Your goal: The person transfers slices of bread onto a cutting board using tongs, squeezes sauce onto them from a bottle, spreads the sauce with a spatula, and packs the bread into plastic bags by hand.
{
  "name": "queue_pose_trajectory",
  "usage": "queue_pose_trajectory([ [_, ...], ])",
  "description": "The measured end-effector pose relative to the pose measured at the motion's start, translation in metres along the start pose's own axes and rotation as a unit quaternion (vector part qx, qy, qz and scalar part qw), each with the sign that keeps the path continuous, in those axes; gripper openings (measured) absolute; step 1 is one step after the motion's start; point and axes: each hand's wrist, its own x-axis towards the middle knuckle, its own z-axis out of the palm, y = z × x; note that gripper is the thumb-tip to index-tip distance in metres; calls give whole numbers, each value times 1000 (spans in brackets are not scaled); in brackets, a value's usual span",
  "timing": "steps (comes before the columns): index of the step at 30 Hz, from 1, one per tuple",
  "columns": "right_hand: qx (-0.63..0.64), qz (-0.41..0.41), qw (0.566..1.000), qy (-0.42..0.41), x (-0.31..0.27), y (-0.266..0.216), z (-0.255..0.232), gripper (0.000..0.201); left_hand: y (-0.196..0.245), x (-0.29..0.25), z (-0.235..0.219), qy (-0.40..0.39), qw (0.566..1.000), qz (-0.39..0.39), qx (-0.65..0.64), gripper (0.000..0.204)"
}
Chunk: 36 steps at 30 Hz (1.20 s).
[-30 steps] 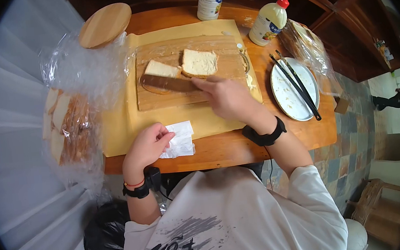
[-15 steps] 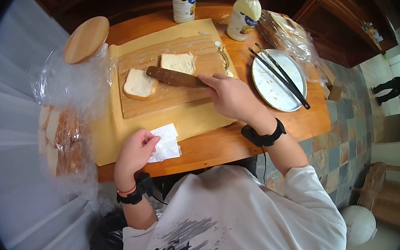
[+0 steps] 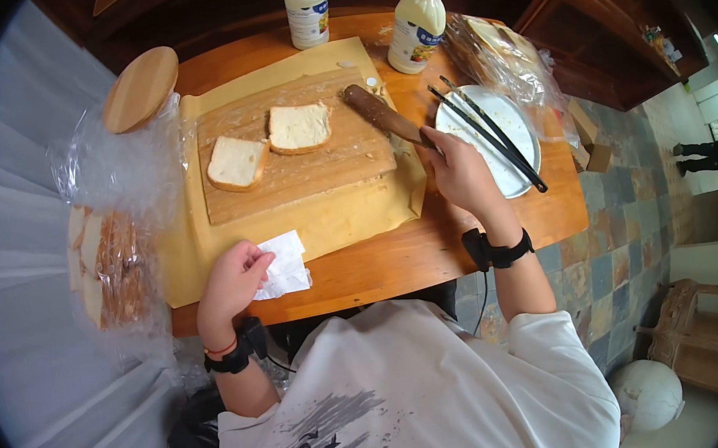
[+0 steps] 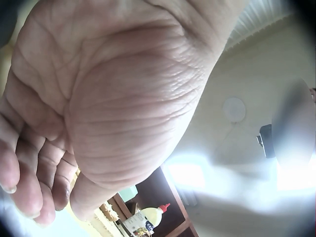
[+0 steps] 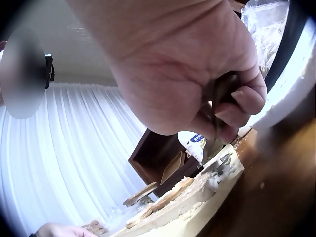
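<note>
My right hand (image 3: 464, 173) grips a spreading knife (image 3: 383, 115) by its handle. The knife's long, round-ended blade, brown-looking in the head view, points up and left over the right edge of the wooden cutting board (image 3: 311, 181). Two bread slices lie side by side on that board: a left slice (image 3: 235, 161) and a right slice (image 3: 300, 127) with a pale spread on top. Near the table's front edge, my left hand (image 3: 229, 281) rests with loosely bent fingers at a white paper tissue (image 3: 286, 265). Its thumb and fingers stand apart in the left wrist view.
Yellow paper (image 3: 341, 221) lies beneath the board. Chopsticks (image 3: 499, 141) lie across a white plate (image 3: 529, 162) at right. Two sauce bottles, one red-capped (image 3: 417, 27), stand behind. Bagged bread (image 3: 118, 267) and a round wooden board (image 3: 141, 89) are at left.
My right hand has carried the knife from over the left slice to the right, off both slices, turning its blade upward. My left hand stays by the tissue. The head view has shifted.
</note>
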Motion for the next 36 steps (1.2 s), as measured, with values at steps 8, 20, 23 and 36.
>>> queue_pose_trajectory([
  [8, 52, -28, 998, -6, 11, 0, 6, 37, 0, 0, 5, 35, 999, -4, 18, 23],
  [20, 44, -42, 996, -64, 26, 6, 2, 41, 11, 5, 6, 37, 998, -52, 6, 22],
  [23, 50, -49, 995, -69, 29, 8, 3, 44, 14, 5, 5, 32, 998, -61, -11, 21],
  [36, -12, -61, 992, -112, 32, 5, 5, 53, 22, 9, 2, 21, 996, -88, 10, 22],
])
